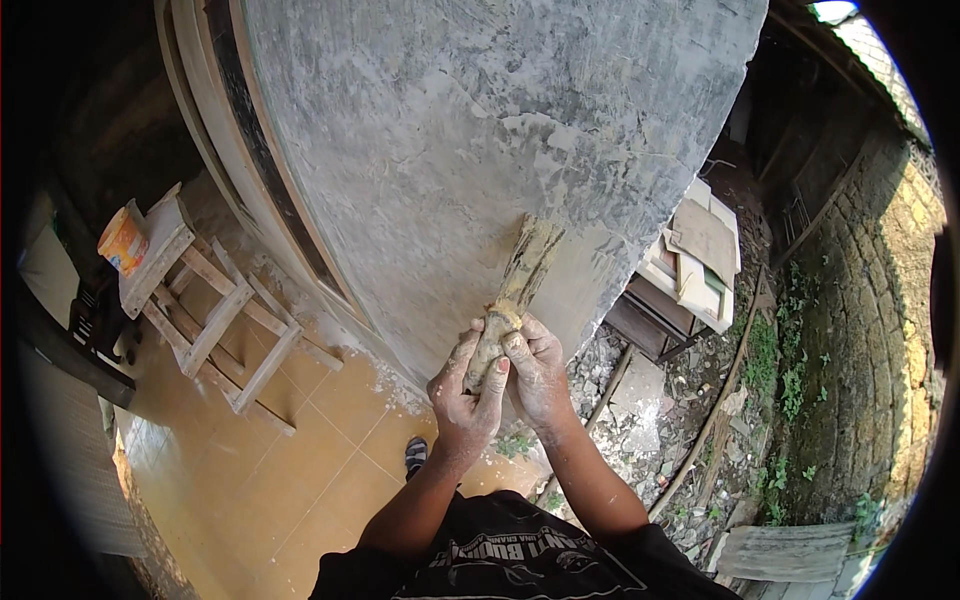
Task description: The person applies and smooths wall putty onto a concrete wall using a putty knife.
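Note:
Both hands are closed around the thick, plaster-caked handle of a hand tool (529,265). Its long flat part, streaked yellowish and dark, points up toward the grey wall (430,150); its exact kind I cannot make out. My left hand (466,388) wraps the handle from the left, thumb up along it. From the right, my right hand (539,372) presses its thumb near the handle's upper end. Pale dried plaster coats the fingers of both. Patchy, half-smoothed plaster covers the wall in front of me. Whether the tool touches the wall is hard to tell.
On the left, a wooden sawhorse-like stand (215,320) carries an orange bucket (122,241) above a tiled floor (330,470). A framed opening (265,130) borders the wall. Stacked boards (700,245) sit on a cabinet at right. Rubble (640,410) and a rough block wall (860,330) lie beyond.

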A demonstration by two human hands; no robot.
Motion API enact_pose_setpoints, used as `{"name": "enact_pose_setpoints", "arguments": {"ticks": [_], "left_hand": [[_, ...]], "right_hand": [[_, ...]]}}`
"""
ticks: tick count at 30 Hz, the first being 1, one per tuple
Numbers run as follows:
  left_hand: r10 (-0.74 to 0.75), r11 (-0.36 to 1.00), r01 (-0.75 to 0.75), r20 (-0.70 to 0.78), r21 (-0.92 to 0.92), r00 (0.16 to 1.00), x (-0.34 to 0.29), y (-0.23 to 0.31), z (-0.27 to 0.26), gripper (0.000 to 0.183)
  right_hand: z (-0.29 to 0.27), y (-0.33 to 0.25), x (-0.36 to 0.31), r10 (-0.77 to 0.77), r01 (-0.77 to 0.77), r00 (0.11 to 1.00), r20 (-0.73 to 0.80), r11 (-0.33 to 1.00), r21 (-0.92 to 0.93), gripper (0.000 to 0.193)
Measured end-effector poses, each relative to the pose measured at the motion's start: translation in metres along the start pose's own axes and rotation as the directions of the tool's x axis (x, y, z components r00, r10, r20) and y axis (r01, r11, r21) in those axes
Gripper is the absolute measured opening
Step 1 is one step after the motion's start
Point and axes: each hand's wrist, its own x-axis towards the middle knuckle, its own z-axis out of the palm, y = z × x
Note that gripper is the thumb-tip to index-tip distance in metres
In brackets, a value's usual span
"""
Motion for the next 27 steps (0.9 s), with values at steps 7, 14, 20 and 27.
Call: {"name": "enact_pose_setpoints", "arguments": {"ticks": [7,14,20,27], "left_hand": [[-0.014,1.000,0.014,0.022,0.018,1.000,-0.003,0.003,0.000,0.041],[0.027,0.997,-0.027,0.003,0.065,1.000,-0.003,0.006,0.000,0.041],[0.056,0.996,-0.055,-0.013,0.070,0.998,0.002,0.007,0.004,0.041],[0.035,0.998,-0.034,-0.015,0.059,0.999,0.004,0.012,0.007,0.041]], "right_hand": [[0.000,0.000,-0.003,0.000,0.000,1.000,0.001,1.000,0.002,0.034],[0.005,-0.006,-0.004,-0.007,0.007,1.000,-0.006,0.999,-0.031,0.030],[0.005,-0.009,-0.001,-0.005,0.005,1.000,-0.016,1.000,-0.010,0.029],[0.005,-0.014,0.000,-0.016,0.013,0.999,-0.040,0.998,-0.064,0.030]]}}
